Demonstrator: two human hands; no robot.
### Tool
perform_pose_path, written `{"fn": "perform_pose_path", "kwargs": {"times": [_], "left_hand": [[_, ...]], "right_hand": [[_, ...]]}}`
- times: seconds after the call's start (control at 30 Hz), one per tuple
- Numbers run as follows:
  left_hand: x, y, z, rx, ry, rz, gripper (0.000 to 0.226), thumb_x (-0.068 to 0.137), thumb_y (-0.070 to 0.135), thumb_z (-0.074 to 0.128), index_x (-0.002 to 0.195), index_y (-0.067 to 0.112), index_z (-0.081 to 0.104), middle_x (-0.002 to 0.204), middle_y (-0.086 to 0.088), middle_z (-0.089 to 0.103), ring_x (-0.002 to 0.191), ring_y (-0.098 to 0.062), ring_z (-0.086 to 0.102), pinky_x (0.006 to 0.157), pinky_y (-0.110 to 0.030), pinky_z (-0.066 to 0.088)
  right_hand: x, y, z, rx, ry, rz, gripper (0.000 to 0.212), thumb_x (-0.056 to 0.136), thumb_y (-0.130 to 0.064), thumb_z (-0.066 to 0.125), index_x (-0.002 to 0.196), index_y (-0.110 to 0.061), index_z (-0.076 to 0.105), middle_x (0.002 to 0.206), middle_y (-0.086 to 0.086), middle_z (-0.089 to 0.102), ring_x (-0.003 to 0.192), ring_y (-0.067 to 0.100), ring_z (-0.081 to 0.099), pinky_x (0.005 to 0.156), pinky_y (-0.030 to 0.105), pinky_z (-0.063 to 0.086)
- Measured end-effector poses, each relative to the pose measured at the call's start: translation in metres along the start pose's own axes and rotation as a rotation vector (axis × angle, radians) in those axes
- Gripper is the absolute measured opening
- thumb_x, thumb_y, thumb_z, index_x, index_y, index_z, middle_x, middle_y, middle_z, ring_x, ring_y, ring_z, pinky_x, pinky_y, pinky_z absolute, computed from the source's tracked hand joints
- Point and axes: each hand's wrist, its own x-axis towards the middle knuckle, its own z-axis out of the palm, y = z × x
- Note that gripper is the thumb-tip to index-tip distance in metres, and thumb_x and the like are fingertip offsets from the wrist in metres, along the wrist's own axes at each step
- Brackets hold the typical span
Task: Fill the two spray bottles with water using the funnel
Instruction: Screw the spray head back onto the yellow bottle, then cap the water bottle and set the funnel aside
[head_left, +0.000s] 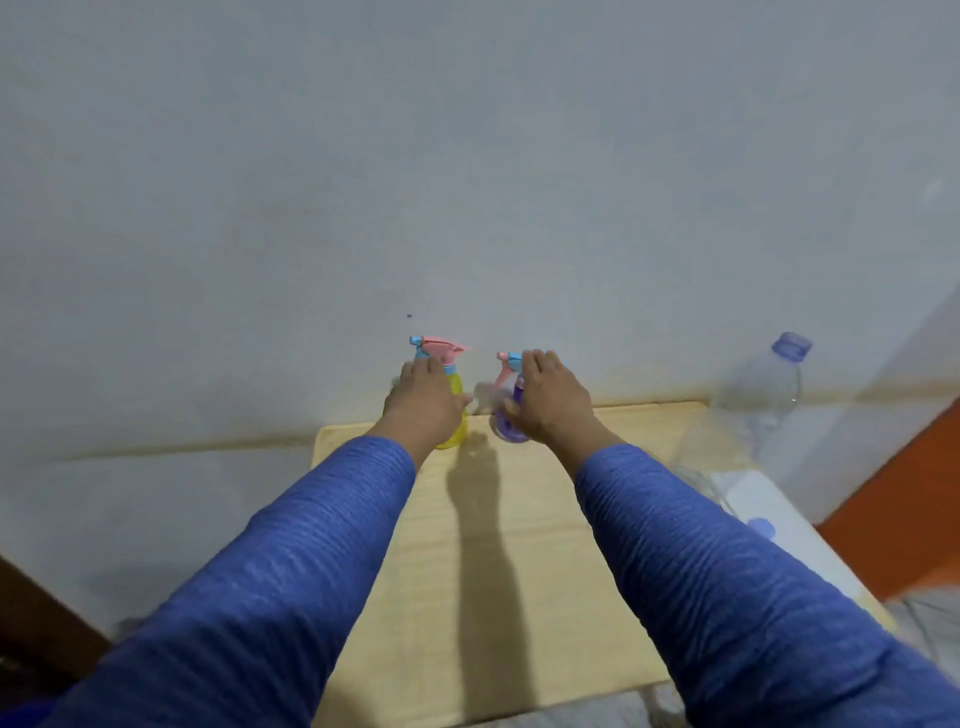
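Standing at the far edge of the bench (519, 545), in the middle of the frame, are a yellow bottle (453, 410) and a purple bottle (506, 423), both with pink-blue spray heads. The left hand (423, 402) grips the yellow one; the right hand (550, 397) grips the purple one. A clear water bottle (763, 389) stands at right.

Two spray bottles (457, 410) side by side at the table's (519, 545) far edge (water bottle (763, 395) right)

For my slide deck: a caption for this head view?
Left hand on yellow spray bottle, right hand on purple spray bottle.
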Motion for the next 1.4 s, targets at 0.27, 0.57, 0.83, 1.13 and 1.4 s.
{"fn": "perform_pose_path", "kwargs": {"times": [0.27,0.57,0.83,1.13,1.4], "left_hand": [[-0.049,0.074,0.014,0.007,-0.054,0.253,0.066,0.094,0.040,0.046,0.141,0.000,0.023,0.143,-0.015,0.034,0.135,-0.029,0.026,0.107,-0.040,0.030],[-0.090,0.161,0.063,0.026,-0.159,0.416,0.071,0.095,0.042,0.044,0.145,0.002,0.013,0.148,-0.014,0.028,0.137,-0.028,0.023,0.106,-0.043,0.029],[-0.096,0.214,0.119,0.054,-0.123,0.440,0.078,0.097,0.039,0.042,0.147,0.000,-0.002,0.156,-0.013,0.008,0.145,-0.029,0.004,0.115,-0.039,0.013],[-0.064,0.262,0.187,-0.270,0.159,0.349,0.089,0.093,0.042,0.049,0.147,0.006,-0.012,0.158,-0.009,-0.011,0.146,-0.022,-0.010,0.111,-0.022,-0.010],[-0.044,0.299,0.202,-0.587,0.214,0.127,0.105,0.085,0.044,0.062,0.144,0.030,-0.024,0.159,0.000,-0.003,0.145,-0.016,0.005,0.112,-0.035,0.019]], "right_hand": [[-0.086,0.049,-0.045,-0.068,0.047,0.215,0.071,0.091,-0.037,0.050,0.144,-0.001,0.020,0.149,0.013,0.029,0.141,0.026,0.021,0.112,0.036,0.026],[-0.176,0.142,-0.060,-0.056,0.049,0.494,0.062,0.091,-0.035,0.052,0.139,-0.003,0.029,0.142,0.013,0.036,0.134,0.027,0.032,0.105,0.036,0.033],[-0.202,0.230,-0.026,-0.005,-0.034,0.575,0.061,0.092,-0.034,0.050,0.140,-0.004,0.027,0.143,0.011,0.034,0.133,0.026,0.033,0.104,0.036,0.034],[-0.163,0.340,0.054,0.167,-0.234,0.376,0.060,0.096,-0.028,0.045,0.148,-0.011,0.019,0.152,0.008,0.028,0.138,0.023,0.030,0.107,0.036,0.032],[-0.132,0.395,0.120,0.306,-0.338,0.222,0.050,0.094,-0.020,0.050,0.142,-0.023,0.037,0.140,0.007,0.041,0.129,0.024,0.038,0.103,0.034,0.035]]}}
